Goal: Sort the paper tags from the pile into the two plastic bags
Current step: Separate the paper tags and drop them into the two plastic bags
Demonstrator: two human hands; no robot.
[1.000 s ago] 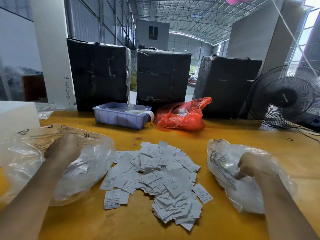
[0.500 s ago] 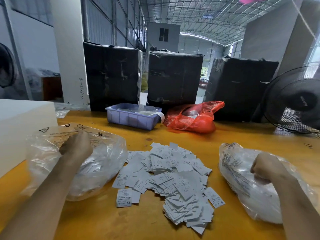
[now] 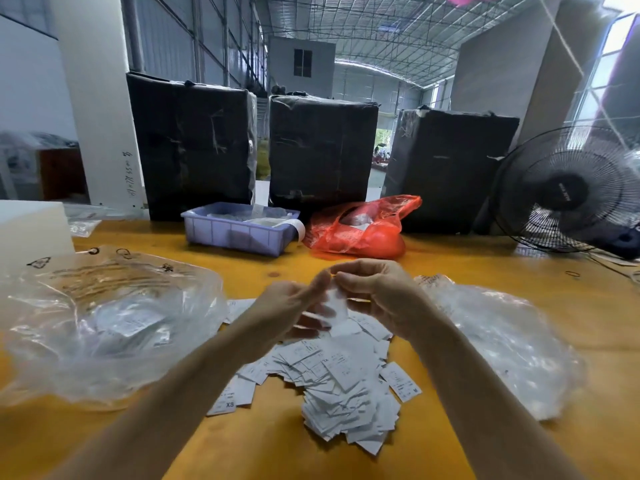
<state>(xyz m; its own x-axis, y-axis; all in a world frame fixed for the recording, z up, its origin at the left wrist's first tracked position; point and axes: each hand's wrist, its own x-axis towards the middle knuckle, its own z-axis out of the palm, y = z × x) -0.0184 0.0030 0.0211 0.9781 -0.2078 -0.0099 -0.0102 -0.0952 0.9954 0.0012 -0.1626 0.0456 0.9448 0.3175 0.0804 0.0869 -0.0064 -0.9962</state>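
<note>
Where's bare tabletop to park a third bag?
Bare wood runs between the right bag and the fan; a thinner strip lies between the blue bin and the hands. Crowded: the tag pile fills the centre, flanked by the left bag.

Just one cam, strapped to the person's head, wide-angle, looking forward and down over the table (image 3: 519, 441), close above the tag pile (image 3: 332, 375), boxes (image 3: 322, 150) and fan (image 3: 568, 192) behind.

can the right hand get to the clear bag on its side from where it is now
Probably yes: the right hand, pinching a tag over the pile, has only bare table between it and the clear bag.
</note>
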